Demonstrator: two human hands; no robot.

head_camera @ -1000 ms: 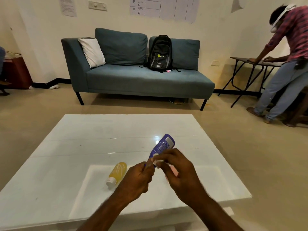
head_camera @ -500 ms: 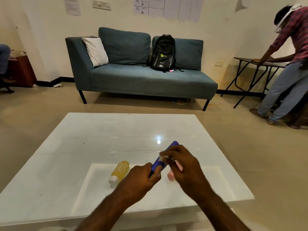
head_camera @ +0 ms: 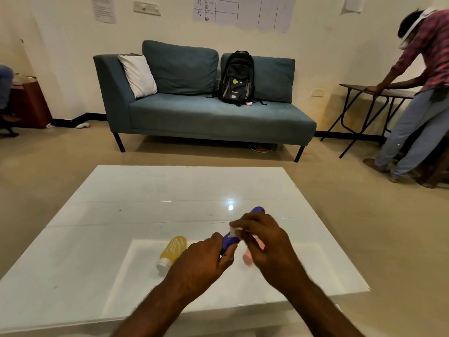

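A blue tube (head_camera: 257,210) is held slanted above the white table (head_camera: 145,205). My left hand (head_camera: 199,263) grips its lower end. My right hand (head_camera: 264,242) pinches a small white wad (head_camera: 234,231) against the tube's middle and hides most of it. A yellow bottle (head_camera: 173,250) with a white cap lies on its side on the table, just left of my left hand. A pink thing (head_camera: 247,257) lies on the table beneath my right hand, mostly hidden.
A blue sofa (head_camera: 206,117) with a white cushion (head_camera: 138,75) and a black backpack (head_camera: 237,77) stands beyond the table. At the right a person (head_camera: 420,93) leans on a dark folding table (head_camera: 379,92). A brown cabinet (head_camera: 29,103) stands far left.
My right hand has slid with the white wad up along the tube, covering more of it. The tube now sits lower and flatter. The view has shifted slightly.
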